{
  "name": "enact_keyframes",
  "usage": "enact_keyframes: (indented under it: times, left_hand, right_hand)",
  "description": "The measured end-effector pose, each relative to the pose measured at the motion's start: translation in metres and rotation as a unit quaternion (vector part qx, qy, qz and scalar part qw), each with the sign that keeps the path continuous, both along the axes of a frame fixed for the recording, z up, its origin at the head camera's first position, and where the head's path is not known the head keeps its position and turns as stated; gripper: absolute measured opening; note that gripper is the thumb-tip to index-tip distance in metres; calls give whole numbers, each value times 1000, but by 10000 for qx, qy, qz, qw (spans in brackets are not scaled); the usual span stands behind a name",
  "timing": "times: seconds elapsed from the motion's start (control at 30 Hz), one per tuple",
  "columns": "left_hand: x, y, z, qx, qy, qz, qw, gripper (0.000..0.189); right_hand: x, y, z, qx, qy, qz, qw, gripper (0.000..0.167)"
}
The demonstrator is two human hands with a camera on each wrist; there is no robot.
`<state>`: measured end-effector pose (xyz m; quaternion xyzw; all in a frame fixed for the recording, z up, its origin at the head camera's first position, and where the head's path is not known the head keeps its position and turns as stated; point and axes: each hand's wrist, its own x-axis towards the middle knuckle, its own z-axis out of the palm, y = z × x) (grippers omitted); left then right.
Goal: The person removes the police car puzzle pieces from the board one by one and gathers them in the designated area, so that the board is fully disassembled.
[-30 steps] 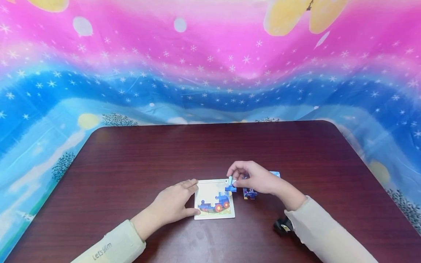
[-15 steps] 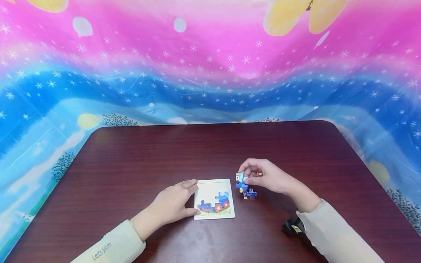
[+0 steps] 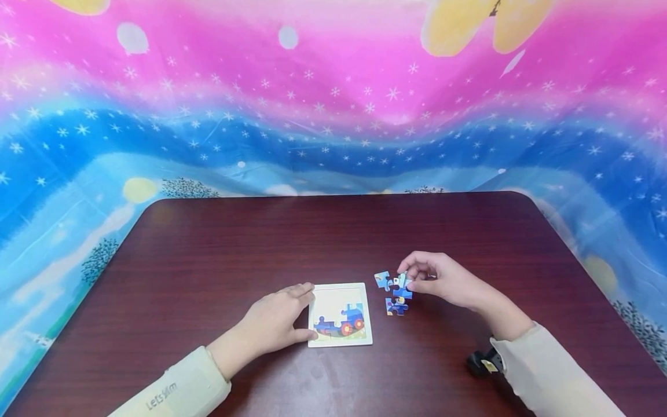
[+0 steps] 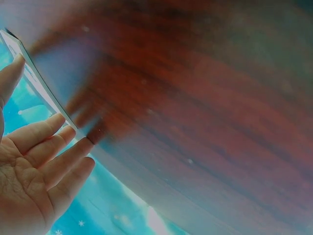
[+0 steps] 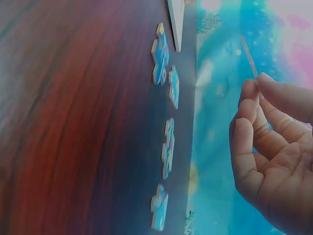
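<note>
A square white-rimmed puzzle tray (image 3: 369,324) lies on the table, with joined pieces forming part of a blue train (image 3: 344,324) along its lower side. My left hand (image 3: 273,321) rests at its left edge, fingers stretched out; the left wrist view shows the fingertips touching the rim. Between thumb and index finger, my right hand (image 3: 443,281) pinches a blue puzzle piece (image 3: 403,288), seen edge-on and raised off the table in the right wrist view. Loose puzzle pieces lie close by: a light blue piece (image 3: 383,280) and a dark blue piece (image 3: 396,307).
In the right wrist view several loose pieces form a row, among them a light blue piece (image 5: 159,208) nearest the camera. A black device (image 3: 482,364) sits at the right wrist. Dark wooden table (image 3: 234,243) surrounds everything, with a patterned cloth (image 3: 333,116) behind.
My right hand has carried the pinched puzzle piece rightward, from over the tray's upper right corner to above the loose pieces. The left hand and the tray stay in place.
</note>
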<state>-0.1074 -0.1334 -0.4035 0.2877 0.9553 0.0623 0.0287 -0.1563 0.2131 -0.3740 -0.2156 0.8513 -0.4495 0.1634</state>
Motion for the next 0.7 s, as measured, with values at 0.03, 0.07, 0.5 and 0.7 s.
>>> enact_keyframes:
  times: [0.03,0.07,0.5,0.7]
  left_hand:
    - [0,0,0,-4,-7,0,10000,74]
    - [0,0,0,-3,-17,-1,10000,74]
    - [1,-2,0,105,-18,-35,9999,73]
    - [-2,-3,-1,170,-28,-92,9998,72]
  right_hand:
    - [0,2,0,13,9,4,10000,22]
    - [1,5,-1,14,1,6,10000,22]
    - [2,29,-15,189,-46,42,9998,22]
    - [3,33,-19,265,-268,138,9992,22]
